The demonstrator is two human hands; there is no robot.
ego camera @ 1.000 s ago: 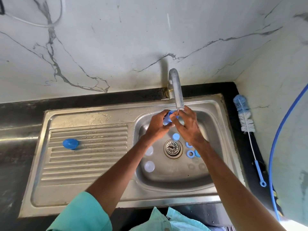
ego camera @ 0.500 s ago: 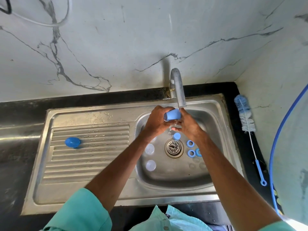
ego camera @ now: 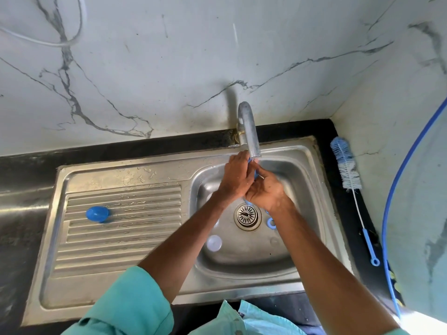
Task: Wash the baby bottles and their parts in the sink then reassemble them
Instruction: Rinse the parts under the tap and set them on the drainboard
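Beneath a curved metal tap (ego camera: 249, 131), left hand (ego camera: 235, 176) and right hand (ego camera: 264, 191) meet, each grip pinching one small blue plastic part (ego camera: 255, 174).

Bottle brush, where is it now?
Head view, far right: the bottle brush lies on the black counter beside the sink's right rim, bristles toward the back.
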